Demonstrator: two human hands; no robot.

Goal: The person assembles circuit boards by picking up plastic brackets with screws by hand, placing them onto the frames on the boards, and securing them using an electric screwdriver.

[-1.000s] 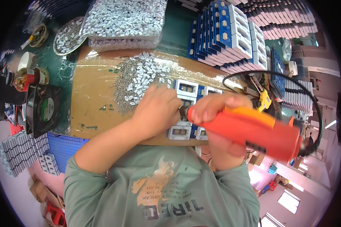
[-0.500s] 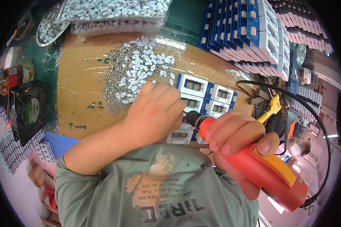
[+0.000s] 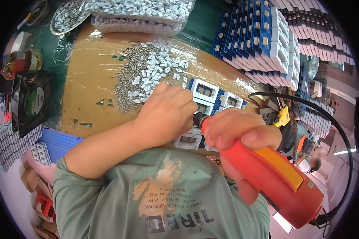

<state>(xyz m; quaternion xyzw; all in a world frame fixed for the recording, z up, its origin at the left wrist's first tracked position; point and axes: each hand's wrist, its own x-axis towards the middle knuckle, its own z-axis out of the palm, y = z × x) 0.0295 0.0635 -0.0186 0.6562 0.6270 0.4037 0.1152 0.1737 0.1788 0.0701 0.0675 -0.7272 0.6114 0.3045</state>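
Note:
My right hand [image 3: 239,129] is wrapped round a red electric screwdriver [image 3: 283,183] with a yellow strip along its body. Its dark chuck [image 3: 200,118] points left, up against the fingers of my left hand [image 3: 167,111]. Those fingers are curled together over the boards, and what they pinch is hidden under the knuckles. Beneath and beside both hands lies a panel of blue circuit boards with white plastic frames [image 3: 205,91]. Just beyond my left hand is a heap of small white plastic parts [image 3: 159,63], mixed on its left side with metal screws [image 3: 127,79].
Clear bags of white parts [image 3: 139,16] lie at the back, with a metal dish [image 3: 69,16] beside them. Stacked framed boards [image 3: 263,40] rise at the back right. A black fan [image 3: 32,101] stands left. The screwdriver's black cable [image 3: 335,131] loops along the right.
The view has shifted a little. The screwdriver's rear end has swung slightly lower, while its tip stays at my left fingers. My left hand keeps its closed shape over the boards.

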